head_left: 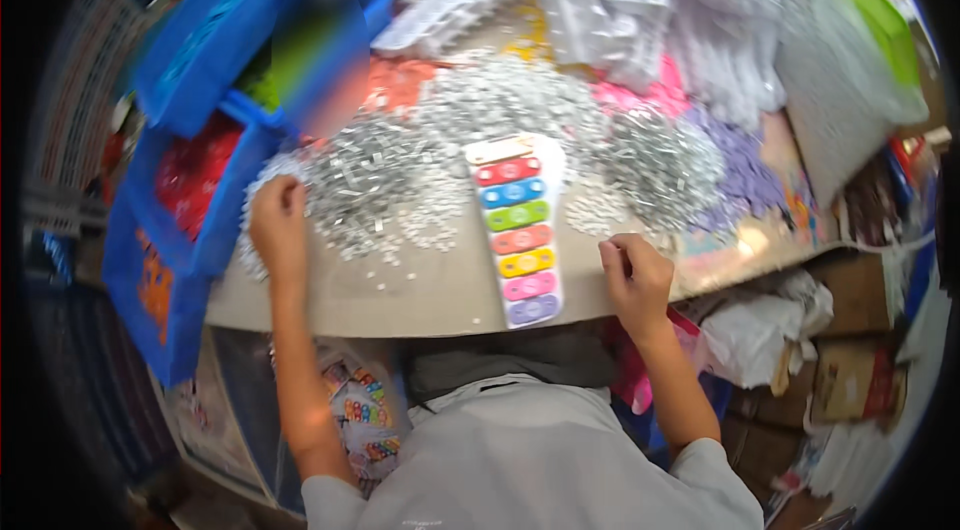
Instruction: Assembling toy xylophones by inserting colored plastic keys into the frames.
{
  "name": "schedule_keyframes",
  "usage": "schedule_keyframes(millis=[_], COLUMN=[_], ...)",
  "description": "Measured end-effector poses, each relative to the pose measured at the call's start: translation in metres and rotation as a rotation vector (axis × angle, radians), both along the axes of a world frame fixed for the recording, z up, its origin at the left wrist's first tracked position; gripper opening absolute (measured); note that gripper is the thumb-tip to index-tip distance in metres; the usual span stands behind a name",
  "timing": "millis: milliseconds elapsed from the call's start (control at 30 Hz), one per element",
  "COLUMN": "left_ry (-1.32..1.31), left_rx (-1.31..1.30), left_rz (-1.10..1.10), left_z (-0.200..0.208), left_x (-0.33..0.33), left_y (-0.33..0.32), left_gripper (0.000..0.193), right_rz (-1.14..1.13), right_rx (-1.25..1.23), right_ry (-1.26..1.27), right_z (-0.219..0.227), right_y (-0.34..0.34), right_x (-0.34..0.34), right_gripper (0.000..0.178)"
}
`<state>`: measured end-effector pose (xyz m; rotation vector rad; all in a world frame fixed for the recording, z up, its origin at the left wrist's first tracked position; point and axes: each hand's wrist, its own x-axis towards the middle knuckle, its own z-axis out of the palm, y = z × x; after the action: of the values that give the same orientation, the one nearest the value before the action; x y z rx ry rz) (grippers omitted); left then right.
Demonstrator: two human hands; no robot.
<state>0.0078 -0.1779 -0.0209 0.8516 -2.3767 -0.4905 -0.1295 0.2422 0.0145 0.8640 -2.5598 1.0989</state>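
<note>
Plainly a toy xylophone under assembly, both hands among loose metal parts.

Centred on the tabletop (pixel 430 295) lies the toy xylophone (pixel 515 228) — a white tapered board with coloured bars from red down to purple, its wide end toward the person, likely so both hands can reach it; the left hand (pixel 278 225) rests at the near edge of the heap of small silvery metal pieces (pixel 400 170), fingers curled down into them, though whether they pinch one I cannot tell; the right hand (pixel 635 275), just right of the xylophone, has fingertips drawn narrow together as if pinching something small — too tiny to make out; blue bins (pixel 215 40) stand at the left.
</note>
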Motion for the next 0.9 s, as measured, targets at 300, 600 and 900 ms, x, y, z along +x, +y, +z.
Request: schedule_keyframes(millis=[300,600,900], left_ry=[0.109,0.502,0.283], left_rx=[-0.360,0.649,1.388], left_rz=[-0.007,-0.146,-0.391], left_z=[0.004,0.037,0.036], left_x=[-0.004,0.014,-0.012], left_y=[0.005,0.101,0.150], left_gripper=[0.013,0.007,0.010], right_rz=[-0.414,-0.279,-0.233], right_rx=[0.146,0.320,0.134], right_ry=[-0.072,-0.038,-0.277], right_z=[-0.004,-0.009,-0.006], right_y=[0.095,0.090,0.099], right_x=[-0.028,-0.048,-0.048], right_gripper=[0.009,0.008,0.006])
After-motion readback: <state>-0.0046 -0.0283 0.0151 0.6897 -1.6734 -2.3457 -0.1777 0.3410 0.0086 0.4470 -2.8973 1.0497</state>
